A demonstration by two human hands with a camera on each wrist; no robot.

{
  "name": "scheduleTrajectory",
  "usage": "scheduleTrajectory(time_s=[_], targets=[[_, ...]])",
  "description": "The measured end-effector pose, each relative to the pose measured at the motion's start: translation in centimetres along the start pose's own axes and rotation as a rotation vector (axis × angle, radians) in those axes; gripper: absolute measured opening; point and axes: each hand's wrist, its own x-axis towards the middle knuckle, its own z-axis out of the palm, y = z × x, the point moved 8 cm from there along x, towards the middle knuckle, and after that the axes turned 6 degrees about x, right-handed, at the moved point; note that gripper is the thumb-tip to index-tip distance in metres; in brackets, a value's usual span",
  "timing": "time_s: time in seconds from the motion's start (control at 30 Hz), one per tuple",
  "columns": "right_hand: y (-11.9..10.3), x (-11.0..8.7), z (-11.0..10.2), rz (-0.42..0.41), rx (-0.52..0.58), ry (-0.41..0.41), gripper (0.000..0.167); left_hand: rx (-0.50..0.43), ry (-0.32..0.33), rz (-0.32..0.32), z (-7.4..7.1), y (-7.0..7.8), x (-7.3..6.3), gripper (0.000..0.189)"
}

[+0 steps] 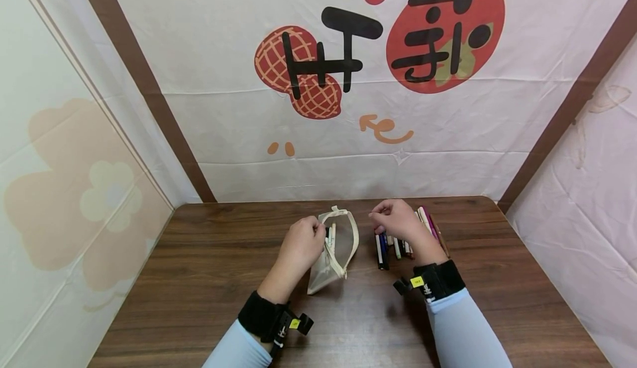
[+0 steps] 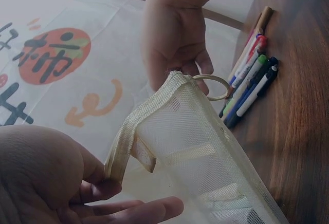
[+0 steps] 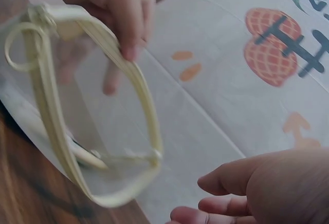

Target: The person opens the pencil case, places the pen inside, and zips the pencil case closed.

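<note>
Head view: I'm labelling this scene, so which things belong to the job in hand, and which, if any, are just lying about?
Likely in the job:
mesh pouch
pens inside it
loose pens

Just surroundings:
wooden table
printed backdrop
wrist cameras

This looks like a makeshift recording booth walled in cloth: a creased white backdrop [image 1: 224,119], printed with red fruit [image 1: 269,58] and black characters [image 1: 352,23], hangs behind the far edge of the wood-grain bench [image 1: 194,307]. A flowered sheet [image 1: 45,213] flanks the left edge, a pale drape [image 1: 577,202] the right; the person wears wrist cameras [image 1: 304,324].
</note>
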Motion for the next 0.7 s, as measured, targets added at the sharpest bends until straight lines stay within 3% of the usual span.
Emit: scheduleTrajectory(time_s=[0.43,0.7], targets=[[2.3,-0.7,-4.8,0.094,-0.107,0.1,0.039,-0.006,-0.02,-0.006,0.1,0.1,-0.2,0.028],[3.3,-1.2,-7.0,0.124,-0.126,0.114,0.043,0.001,-0.022,-0.008,0.1,0.2,-0.1,0.028]])
